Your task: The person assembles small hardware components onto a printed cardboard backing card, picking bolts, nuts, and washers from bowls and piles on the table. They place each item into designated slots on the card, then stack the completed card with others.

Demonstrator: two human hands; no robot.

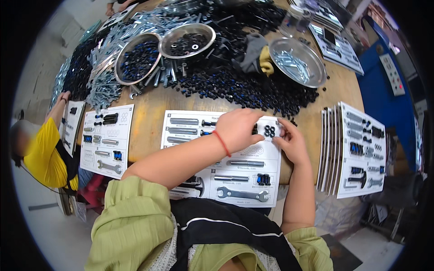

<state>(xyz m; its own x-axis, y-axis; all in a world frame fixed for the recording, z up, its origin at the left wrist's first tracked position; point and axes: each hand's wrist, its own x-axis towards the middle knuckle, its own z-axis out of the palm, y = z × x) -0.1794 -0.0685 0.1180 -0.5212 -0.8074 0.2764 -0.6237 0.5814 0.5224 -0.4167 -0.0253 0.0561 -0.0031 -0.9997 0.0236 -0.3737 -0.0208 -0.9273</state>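
A white printed parts card [208,192] lies in front of me, with bolts, sleeves and a double-ended open wrench [242,194] set against its pictures. My left hand [237,127], a red string on its wrist, reaches over the card's upper part. Its thumb and index finger stand apart beside black bolts; its other fingers are partly hidden. My right hand [291,140] curves round the card's upper right edge, thumb and index finger apart. Between the hands sits a cluster of small black nuts [269,131] on the card.
Beyond the card spreads a heap of black nuts and bolts [253,90]. Steel bowls [118,72] of hardware, a grey-and-yellow glove [255,56] and a clear jar [291,20] stand there. Stacked filled cards [332,149] are at right, another card [106,140] at left. A person in yellow [49,156] works at far left.
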